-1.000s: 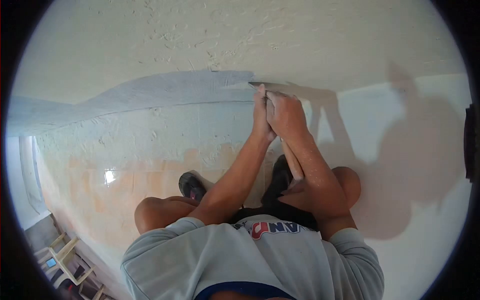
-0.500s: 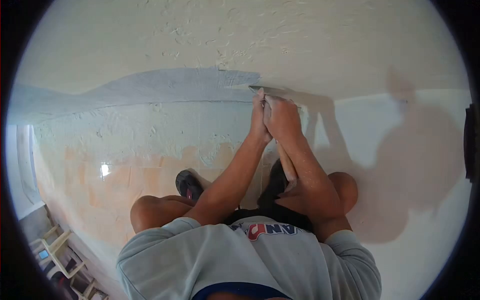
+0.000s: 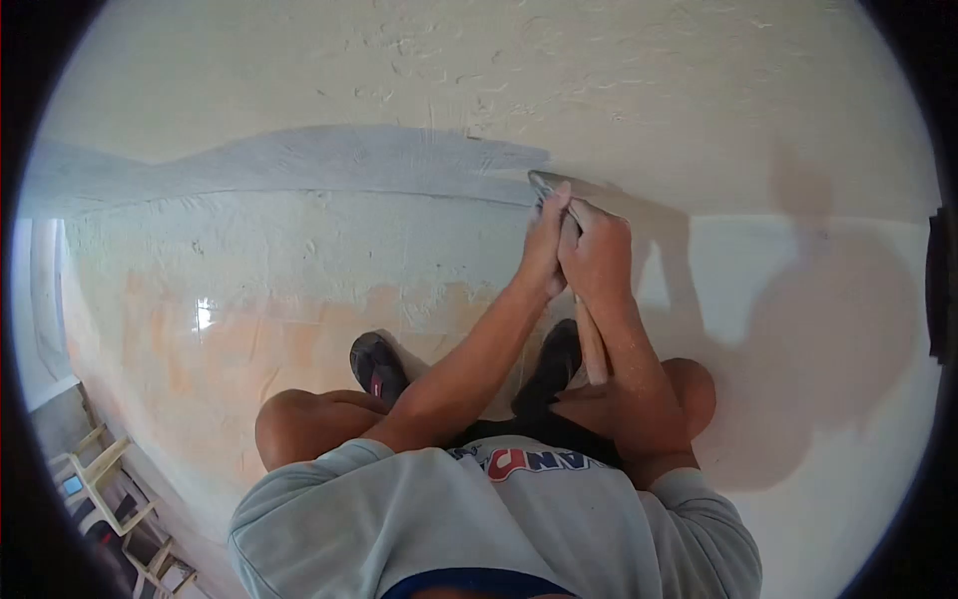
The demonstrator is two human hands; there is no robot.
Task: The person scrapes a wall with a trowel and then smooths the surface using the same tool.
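Both my hands grip a scraper, its metal blade [image 3: 540, 184] tilted against the wall at the right end of a bare grey band [image 3: 329, 160]. My left hand [image 3: 545, 240] is closed around the front of the tool, close behind the blade. Pressed beside it, my right hand [image 3: 597, 255] is wrapped round the scraper too. A wooden handle [image 3: 591, 344] runs back beneath my right forearm toward my body. Pale, cracked coating [image 3: 559, 90] covers the wall above the band. My fingers hide part of the blade and the grip.
My two dark shoes [image 3: 377, 364] stand on the dusty, orange-patched floor [image 3: 259, 339]. At the lower left is a pale frame-like structure [image 3: 105, 469] with dark objects around it. A wall corner and my shadow [image 3: 833, 319] lie to the right.
Both hands and the scraper have shifted to the right along the wall. The blade now sits at a steeper angle, and more of the wooden handle shows.
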